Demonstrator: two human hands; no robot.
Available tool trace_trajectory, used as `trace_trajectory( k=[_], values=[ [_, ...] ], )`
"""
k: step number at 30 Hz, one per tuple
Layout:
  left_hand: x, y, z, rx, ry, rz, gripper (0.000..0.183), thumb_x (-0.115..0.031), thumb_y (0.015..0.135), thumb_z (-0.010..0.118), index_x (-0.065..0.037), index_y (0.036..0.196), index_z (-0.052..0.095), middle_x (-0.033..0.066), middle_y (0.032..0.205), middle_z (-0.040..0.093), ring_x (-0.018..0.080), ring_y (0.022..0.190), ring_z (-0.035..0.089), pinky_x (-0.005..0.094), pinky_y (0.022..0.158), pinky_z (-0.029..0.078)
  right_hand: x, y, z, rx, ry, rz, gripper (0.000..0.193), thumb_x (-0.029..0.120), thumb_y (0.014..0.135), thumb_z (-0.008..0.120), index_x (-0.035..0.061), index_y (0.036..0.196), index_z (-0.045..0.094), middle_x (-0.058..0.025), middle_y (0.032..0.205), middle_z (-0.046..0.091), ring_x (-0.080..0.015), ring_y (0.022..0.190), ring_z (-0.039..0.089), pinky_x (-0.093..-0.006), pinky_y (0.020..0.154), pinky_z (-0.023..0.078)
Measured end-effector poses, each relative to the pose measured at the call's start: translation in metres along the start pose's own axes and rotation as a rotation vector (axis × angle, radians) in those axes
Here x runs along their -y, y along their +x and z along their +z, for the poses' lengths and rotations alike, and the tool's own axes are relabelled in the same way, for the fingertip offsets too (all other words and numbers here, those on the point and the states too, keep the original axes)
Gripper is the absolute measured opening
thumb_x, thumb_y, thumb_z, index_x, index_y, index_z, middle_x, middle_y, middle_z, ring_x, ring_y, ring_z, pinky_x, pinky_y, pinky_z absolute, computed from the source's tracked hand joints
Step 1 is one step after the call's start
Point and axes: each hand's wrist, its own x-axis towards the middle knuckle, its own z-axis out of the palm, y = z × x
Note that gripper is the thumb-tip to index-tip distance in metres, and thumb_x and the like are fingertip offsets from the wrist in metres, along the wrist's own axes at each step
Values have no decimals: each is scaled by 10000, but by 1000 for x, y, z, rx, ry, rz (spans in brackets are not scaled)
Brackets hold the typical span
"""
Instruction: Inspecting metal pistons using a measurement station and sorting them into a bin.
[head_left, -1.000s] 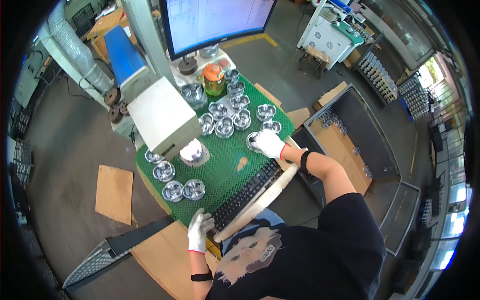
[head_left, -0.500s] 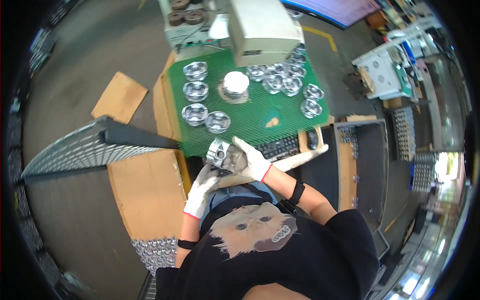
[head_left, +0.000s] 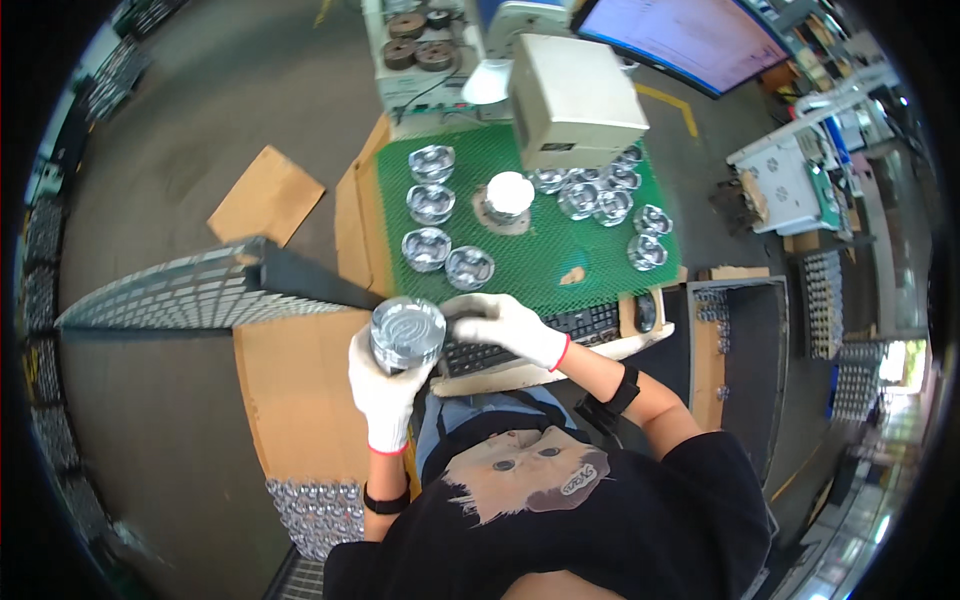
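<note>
A silver metal piston [head_left: 408, 334] is held in my gloved left hand [head_left: 384, 392] at the left of the bench's front edge, its round crown with ring marks facing up. My gloved right hand [head_left: 510, 328] is just right of it, over the keyboard [head_left: 590, 322]; its thumb and fingers are apart, with the fingertips close by the piston's side. Whether they touch it is hard to make out. Beyond, several more pistons [head_left: 427, 249] stand on the green mesh mat [head_left: 540, 262]. One bright-topped piston [head_left: 510, 194] sits on a round base in the mat's middle.
A beige box-shaped machine [head_left: 578, 105] overhangs the mat's far side, beside a monitor [head_left: 683, 38]. To the left are a perforated panel [head_left: 190, 290] and cardboard [head_left: 300, 390], with rows of pistons [head_left: 318, 515] below. A dark bin [head_left: 750, 350] stands at the right, near a mouse [head_left: 645, 312].
The piston has moved left and turned from side-on to crown up. Both hands held it before; now my left hand supports it while my right has drawn aside. The view has shifted.
</note>
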Motion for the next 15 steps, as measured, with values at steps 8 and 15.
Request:
trace_trajectory(
  k=[8,15],
  values=[
    [24,3,64,669,342,-171,604,-313,691,806,-8,1167,592,163,1083,648,271,941,653,364,837,514,-70,-24,-27,-18,202,255,654,362,807,716,44,1332,489,-112,1097,634,-243,1007,618,-351,879,502],
    [13,122,88,-239,705,320,718,-242,623,858,16,1216,546,226,1182,566,395,1054,569,453,917,470,-90,-124,-81,-583,1419,443,516,486,918,547,65,1216,544,-177,1140,617,-290,993,619,-401,779,513]
  ],
)
